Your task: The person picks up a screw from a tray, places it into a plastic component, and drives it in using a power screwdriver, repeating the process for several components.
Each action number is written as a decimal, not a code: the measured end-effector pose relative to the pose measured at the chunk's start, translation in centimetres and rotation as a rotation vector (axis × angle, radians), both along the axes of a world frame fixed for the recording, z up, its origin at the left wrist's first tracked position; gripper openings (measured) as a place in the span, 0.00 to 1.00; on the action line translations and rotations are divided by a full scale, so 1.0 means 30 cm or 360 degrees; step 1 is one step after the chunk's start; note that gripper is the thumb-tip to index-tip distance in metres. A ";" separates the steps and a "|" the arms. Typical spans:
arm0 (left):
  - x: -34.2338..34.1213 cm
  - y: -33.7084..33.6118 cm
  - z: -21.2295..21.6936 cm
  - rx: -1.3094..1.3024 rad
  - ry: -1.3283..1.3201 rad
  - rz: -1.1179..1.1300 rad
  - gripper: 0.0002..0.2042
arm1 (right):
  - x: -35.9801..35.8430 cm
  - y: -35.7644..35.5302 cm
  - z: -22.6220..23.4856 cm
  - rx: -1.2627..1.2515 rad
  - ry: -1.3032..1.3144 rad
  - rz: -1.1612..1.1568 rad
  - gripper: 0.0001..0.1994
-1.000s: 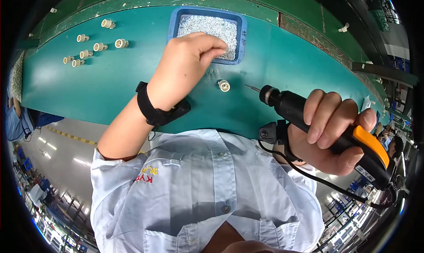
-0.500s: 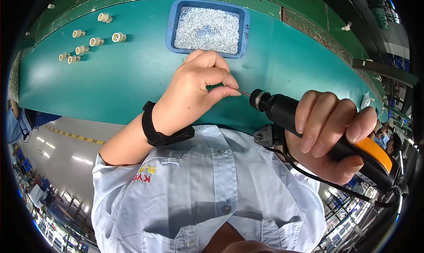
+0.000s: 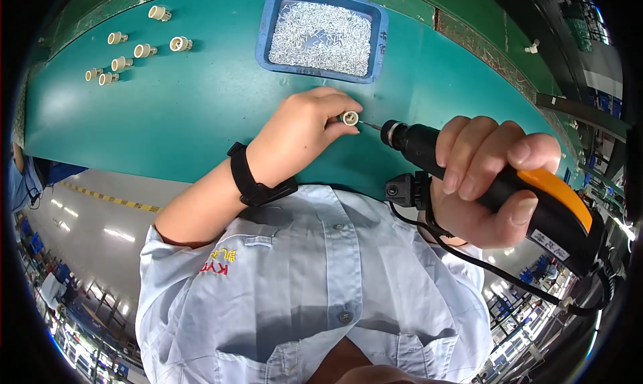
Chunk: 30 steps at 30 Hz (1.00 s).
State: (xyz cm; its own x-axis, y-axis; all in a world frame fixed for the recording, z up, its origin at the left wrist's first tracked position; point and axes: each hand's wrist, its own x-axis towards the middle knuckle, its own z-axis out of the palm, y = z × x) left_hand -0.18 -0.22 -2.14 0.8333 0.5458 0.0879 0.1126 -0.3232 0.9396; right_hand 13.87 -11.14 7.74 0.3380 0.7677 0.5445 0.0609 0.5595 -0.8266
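Observation:
My left hand [image 3: 311, 118] pinches a small cream lamp socket [image 3: 350, 118] between thumb and fingers, its round open end in view. In my right hand [image 3: 492, 176] is a black electric screwdriver [image 3: 420, 146] with an orange panel, the fingers wrapped round its body. The screwdriver's thin bit [image 3: 370, 125] points left at the socket, its tip close to the side of it; whether they touch I cannot tell. Beyond my left hand stands a blue tray [image 3: 262, 49] holding a heap of small silvery screws [image 3: 321, 39].
Several cream sockets [image 3: 144, 50] lie scattered at the far left of the green tabletop [image 3: 201, 83]. A black cable [image 3: 509, 275] hangs from the screwdriver's rear. Worn green edging [image 3: 462, 32] borders the table's far side.
My left hand has turned and moved slightly away from me, so the socket between its fingers now shows. The screwdriver has shifted slightly, and its bit now points at the socket's side.

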 end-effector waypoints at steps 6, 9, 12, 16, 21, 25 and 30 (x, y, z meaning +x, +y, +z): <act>0.001 0.004 -0.046 -0.0253 0.0023 -0.0046 0.09 | -0.024 0.021 -0.034 -0.0112 -0.0045 -0.0097 0.17; -0.001 0.005 -0.039 -0.0266 0.0034 -0.0055 0.08 | -0.038 0.028 -0.037 -0.0170 -0.0067 -0.0134 0.17; 0.000 0.004 -0.042 -0.0274 0.0041 -0.0055 0.08 | -0.051 0.034 -0.040 -0.0257 -0.0112 -0.0172 0.17; 0.001 0.000 -0.054 -0.0289 0.0031 -0.0055 0.07 | -0.070 0.043 -0.046 -0.0353 -0.0081 -0.0252 0.17; -0.003 0.009 -0.047 -0.0311 0.0082 -0.0123 0.09 | -0.063 0.056 -0.053 -0.0361 -0.0074 -0.0199 0.16; -0.006 0.014 -0.046 -0.0246 0.0133 -0.0148 0.10 | -0.062 0.074 -0.053 -0.0363 -0.0090 -0.0149 0.15; -0.008 0.023 -0.039 -0.0139 0.0141 -0.0172 0.10 | -0.076 0.094 -0.063 -0.0376 -0.0110 -0.0173 0.14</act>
State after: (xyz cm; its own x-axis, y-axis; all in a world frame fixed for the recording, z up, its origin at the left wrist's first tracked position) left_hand -0.41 0.47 -3.30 0.8898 0.4551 -0.0323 0.1651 -0.2552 0.9527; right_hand 11.60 -8.33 5.86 0.3939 0.8374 0.3789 0.1707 0.3384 -0.9254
